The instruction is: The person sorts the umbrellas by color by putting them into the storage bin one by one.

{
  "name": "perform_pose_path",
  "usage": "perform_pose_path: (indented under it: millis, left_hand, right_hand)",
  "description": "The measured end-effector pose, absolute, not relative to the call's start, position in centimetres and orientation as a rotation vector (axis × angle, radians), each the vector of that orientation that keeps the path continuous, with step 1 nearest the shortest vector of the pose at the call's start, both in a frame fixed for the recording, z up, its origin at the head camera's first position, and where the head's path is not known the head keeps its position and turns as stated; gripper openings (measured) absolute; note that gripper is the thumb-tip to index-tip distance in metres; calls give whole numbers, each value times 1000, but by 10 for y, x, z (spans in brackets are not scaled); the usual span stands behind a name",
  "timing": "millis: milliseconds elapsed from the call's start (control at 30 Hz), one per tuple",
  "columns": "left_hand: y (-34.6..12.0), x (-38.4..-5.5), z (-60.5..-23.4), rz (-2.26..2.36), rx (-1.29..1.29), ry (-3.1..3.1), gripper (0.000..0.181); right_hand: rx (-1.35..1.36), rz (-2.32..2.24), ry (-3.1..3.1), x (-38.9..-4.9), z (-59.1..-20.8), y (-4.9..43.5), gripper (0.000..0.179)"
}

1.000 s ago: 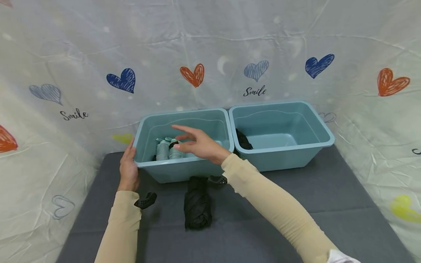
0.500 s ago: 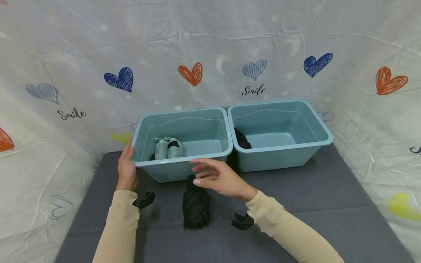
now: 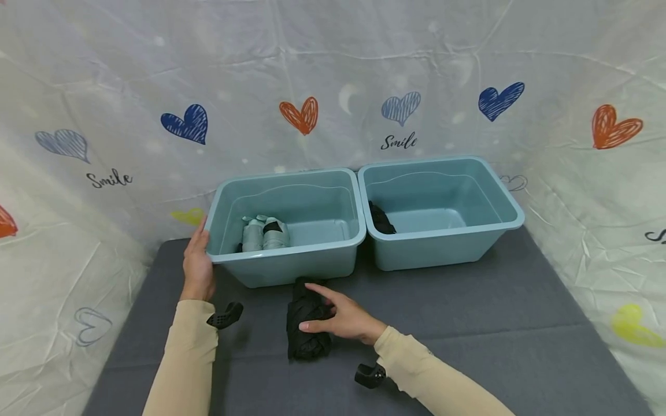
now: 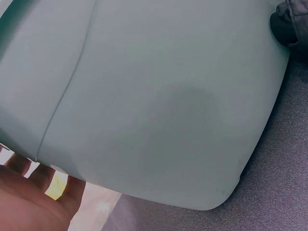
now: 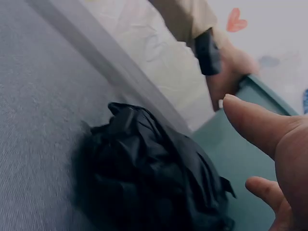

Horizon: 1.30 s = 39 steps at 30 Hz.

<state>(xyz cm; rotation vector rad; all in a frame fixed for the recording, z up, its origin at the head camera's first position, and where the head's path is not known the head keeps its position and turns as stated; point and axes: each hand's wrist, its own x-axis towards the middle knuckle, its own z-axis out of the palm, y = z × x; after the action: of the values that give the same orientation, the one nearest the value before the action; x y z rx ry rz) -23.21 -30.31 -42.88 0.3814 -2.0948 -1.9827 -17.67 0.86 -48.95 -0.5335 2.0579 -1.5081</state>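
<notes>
A black folded umbrella point(image 3: 307, 338) point(image 5: 154, 178) lies on the grey mat point(image 3: 468, 312), just in front of the left teal bin point(image 3: 286, 254). My right hand point(image 3: 333, 314) point(image 5: 269, 139) reaches over its right side, thumb and fingers spread and fairly straight, touching the fabric without closing round it. My left hand point(image 3: 196, 263) point(image 4: 29, 207) lies flat against the left bin's outer left corner; that bin's wall point(image 4: 159, 96) fills the left wrist view. Pale green folded umbrellas point(image 3: 262, 234) lie inside the left bin.
A second teal bin point(image 3: 442, 234) stands right beside the first, with a black folded item point(image 3: 382, 218) at its left wall. A white sheet printed with hearts point(image 3: 333, 69) hangs behind and at both sides. Grey mat stretches bare to the right.
My right hand has drawn back out of the left bin, come down over its front rim and landed on the black umbrella. The left hand has stayed on the bin's corner.
</notes>
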Motion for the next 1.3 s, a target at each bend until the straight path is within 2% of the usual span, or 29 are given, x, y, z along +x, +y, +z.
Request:
perform_pose_path:
  millis: [300, 633, 900, 1067, 1300]
  left_hand:
    - [-304, -232, -425, -2010, 407, -2100, 49]
    - [-303, -232, -426, -2029, 375, -2077, 49]
    - [-305, -232, -428, -2025, 383, -2083, 49]
    - [-303, -232, -430, -2023, 400, -2088, 49]
    - [-305, -234, -428, -2024, 381, -2082, 49]
  right_hand:
    - [-531, -1415, 2178, -178, -497, -20, 78]
    - [-529, -1216, 2294, -182, -491, -38, 90]
    - [-541, -1052, 2339, -176, -486, -57, 91]
    - [-549, -1177, 2269, -173, -488, -55, 86]
    - [-642, -1487, 1995, -176, -477, -27, 85]
